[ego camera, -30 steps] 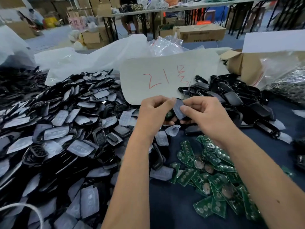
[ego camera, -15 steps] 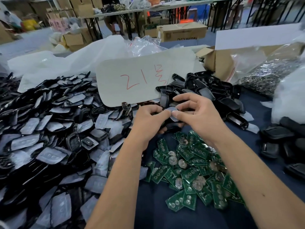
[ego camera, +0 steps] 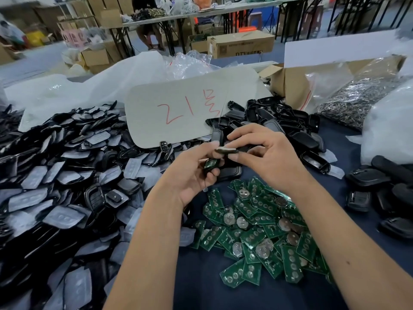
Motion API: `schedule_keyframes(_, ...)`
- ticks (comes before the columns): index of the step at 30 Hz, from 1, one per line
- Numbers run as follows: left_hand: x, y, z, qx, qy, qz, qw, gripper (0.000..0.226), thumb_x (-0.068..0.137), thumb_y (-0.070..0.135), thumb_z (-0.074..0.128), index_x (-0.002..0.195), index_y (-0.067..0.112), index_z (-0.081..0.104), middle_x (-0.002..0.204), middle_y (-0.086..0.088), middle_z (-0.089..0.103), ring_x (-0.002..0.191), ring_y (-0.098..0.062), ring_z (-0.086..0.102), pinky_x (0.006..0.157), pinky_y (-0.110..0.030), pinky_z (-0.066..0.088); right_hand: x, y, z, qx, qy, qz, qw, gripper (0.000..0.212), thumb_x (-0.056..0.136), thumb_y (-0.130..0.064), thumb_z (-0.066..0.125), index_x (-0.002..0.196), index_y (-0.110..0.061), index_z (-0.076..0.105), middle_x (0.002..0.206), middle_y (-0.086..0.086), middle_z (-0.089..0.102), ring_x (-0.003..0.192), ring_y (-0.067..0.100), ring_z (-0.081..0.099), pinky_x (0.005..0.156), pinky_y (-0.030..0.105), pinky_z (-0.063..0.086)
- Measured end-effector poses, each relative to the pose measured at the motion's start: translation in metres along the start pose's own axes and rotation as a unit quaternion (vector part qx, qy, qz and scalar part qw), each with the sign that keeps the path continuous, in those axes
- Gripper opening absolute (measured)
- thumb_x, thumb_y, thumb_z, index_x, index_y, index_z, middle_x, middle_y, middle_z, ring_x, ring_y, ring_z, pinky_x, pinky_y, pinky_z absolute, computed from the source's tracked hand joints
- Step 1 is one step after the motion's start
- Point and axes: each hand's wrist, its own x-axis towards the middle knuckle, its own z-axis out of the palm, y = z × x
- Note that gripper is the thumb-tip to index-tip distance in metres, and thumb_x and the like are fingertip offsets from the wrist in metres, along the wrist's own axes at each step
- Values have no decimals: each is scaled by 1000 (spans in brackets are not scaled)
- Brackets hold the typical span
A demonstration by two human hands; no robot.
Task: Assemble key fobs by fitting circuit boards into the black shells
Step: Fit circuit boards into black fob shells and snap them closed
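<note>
Hands are raised together over the dark blue bench [ego camera: 335, 175], between the part heaps. A black shell [ego camera: 210, 166] with a green board seated in it is gripped by the curled fingers of the left hand [ego camera: 192, 175]. A thin, pale piece [ego camera: 226, 150] is pinched flat between thumb and forefinger of the right hand [ego camera: 268, 162], just above that shell and close to the left fingertips; whether the two parts are touching cannot be told. Green circuit boards [ego camera: 261, 233] are heaped on the bench below the hands, several carrying round silver cells. Black shells and pale pads are piled in a large heap [ego camera: 67, 180] on the left. More black shells [ego camera: 279, 121] are heaped behind the hands, beside a white card [ego camera: 178, 113] marked in red.
</note>
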Motion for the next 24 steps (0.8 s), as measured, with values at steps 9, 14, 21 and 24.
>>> schedule_keyframes(9,3,-8,6,114,22,185,976,14,96,23,74,87,16,81,81,-6,72,61,-16,60,58,-22,54,2,0,1,201,53,176,962,14,90,-5,75,77,-10,75,81,11,69,75,19,63,82,36,59)
schedule_keyframes(14,2,-9,9,108,15,165,980,10,96,17,73,90,10,75,70,-6,66,58,-16,59,55,-23,52,1,-2,0,302,26,203,931,10,85,-13,73,89,-6,79,91,10,77,85,19,68,75,27,60)
schedule_keyframes(21,3,-12,15,62,10,131,989,25,99,17,69,76,17,78,76,-8,72,55,-16,60,52,-22,51,1,0,8,325,79,210,919,24,92,8,65,113,0,73,106,17,78,93,25,75,80,33,64)
schedule_keyframes(24,2,-13,15,85,10,132,988,32,101,20,67,72,25,80,76,-5,73,56,-15,60,52,-22,51,1,4,9,306,110,207,923,32,87,8,70,119,3,70,106,21,78,89,28,75,75,33,64)
